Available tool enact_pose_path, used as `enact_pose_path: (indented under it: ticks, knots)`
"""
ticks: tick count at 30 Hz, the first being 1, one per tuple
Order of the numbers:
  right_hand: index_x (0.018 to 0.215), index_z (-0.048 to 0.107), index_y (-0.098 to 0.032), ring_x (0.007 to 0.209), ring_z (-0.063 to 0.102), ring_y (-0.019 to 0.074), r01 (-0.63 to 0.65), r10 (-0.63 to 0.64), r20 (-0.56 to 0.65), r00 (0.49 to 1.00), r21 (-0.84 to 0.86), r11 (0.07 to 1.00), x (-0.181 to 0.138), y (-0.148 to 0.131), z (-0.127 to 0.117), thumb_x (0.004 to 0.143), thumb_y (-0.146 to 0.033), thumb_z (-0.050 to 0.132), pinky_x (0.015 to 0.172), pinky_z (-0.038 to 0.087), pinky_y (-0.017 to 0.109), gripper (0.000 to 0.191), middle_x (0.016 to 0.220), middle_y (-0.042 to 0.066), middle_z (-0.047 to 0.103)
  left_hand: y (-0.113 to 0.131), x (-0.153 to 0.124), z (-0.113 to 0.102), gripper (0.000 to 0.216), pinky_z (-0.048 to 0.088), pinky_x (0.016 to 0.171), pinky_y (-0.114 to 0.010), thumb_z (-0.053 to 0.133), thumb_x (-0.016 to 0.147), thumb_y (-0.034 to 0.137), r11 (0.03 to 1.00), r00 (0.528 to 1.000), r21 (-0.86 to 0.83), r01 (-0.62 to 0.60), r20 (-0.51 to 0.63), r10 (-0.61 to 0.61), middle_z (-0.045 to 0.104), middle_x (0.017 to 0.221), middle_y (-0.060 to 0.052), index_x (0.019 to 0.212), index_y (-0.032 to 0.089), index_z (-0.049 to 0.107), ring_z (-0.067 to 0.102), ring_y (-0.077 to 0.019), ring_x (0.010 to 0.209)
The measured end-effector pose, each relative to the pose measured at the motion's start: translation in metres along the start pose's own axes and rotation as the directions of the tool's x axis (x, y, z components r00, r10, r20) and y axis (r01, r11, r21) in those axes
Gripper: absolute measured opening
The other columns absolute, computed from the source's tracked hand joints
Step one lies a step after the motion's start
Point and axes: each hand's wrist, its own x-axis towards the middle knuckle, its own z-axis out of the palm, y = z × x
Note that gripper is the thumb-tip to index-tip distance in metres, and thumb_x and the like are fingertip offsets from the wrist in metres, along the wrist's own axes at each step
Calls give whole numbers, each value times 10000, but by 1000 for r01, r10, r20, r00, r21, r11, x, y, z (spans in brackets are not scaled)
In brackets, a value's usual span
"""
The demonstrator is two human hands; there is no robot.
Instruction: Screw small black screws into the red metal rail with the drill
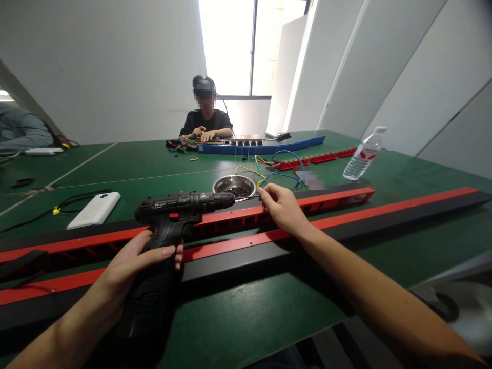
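Note:
My left hand (130,259) is wrapped round the grip of a black cordless drill (165,210), held level with its chuck towards the right. A long thin bit (246,198) sticks out of the chuck. At the bit's tip, the thumb and fingers of my right hand (282,205) are pinched together; whatever is between them is too small to make out. Under both hands lie two long red and black metal rails (238,246), side by side across the table. Just behind the bit stands a round metal bowl (219,183) with many small dark screws (239,192) in it.
On the green table (246,307) are a white power bank (94,210) with a black cable, a tilted water bottle (365,154), red strips (323,158) and loose coloured wires (282,177). Across the table a person (207,115) works at a blue rail (261,146). A sleeve (23,128) shows far left.

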Motion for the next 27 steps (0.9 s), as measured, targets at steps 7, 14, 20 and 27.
enact_pose_path:
  ticks: [7,14,20,27]
  knots:
    - [728,565,-224,626,511,171,4,-4,0,1000,-9,1000,0,1,0,986,-574,514,623,376,311,438,635,8,566,0,1,0,508,613,615,-236,916,554,182,1000,1000,-19,7,-13,-7,766,835,-57,1004,149,684,725,-184,678]
    - [730,566,-225,622,507,169,4,-4,-2,1000,-19,1000,0,0,0,990,-561,516,620,372,313,428,635,8,566,-3,4,-5,498,610,631,-248,909,585,220,1000,1000,26,-8,6,8,762,863,-54,1027,160,685,726,-191,704]
    - [725,566,-224,634,514,172,11,-11,-2,1000,-28,1000,0,-1,1,991,-550,517,628,376,313,424,641,10,569,-5,5,-9,510,612,647,-257,899,624,244,998,999,61,-34,26,33,756,910,-62,1069,155,666,729,-199,740]
    - [729,571,-222,639,514,174,3,-3,0,1000,-42,999,-1,-2,0,989,-539,519,625,374,310,413,647,15,575,-5,5,-9,529,612,630,-253,909,604,227,999,1000,47,-25,20,24,764,897,-63,1069,160,667,727,-194,711]
